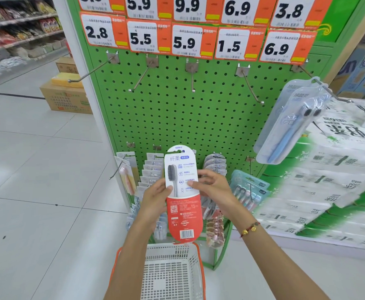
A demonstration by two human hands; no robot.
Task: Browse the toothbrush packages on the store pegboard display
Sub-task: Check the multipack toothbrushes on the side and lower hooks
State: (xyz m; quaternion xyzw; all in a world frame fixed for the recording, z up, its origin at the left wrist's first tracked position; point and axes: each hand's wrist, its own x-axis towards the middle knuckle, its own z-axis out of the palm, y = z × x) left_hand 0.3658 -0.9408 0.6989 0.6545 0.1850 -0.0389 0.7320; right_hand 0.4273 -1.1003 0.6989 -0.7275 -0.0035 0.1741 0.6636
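Note:
I hold a white and red toothbrush package [182,204] upright in front of the green pegboard [177,118], its printed back facing me. My left hand [154,197] grips its left edge, thumb on the front. My right hand [212,184] holds the right edge with fingers on the card. Behind it, rows of toothbrush packages [151,172] hang on the lower hooks. A clear pack of blue toothbrushes [289,124] hangs on the upper right hook. Several upper hooks [192,79] are bare.
A white shopping basket with orange rim [170,273] stands on the floor below my hands. Price tags [186,42] line the board's top. Stacked tissue packs [320,187] sit at right. Cardboard boxes [67,98] and an aisle shelf [19,29] lie at left.

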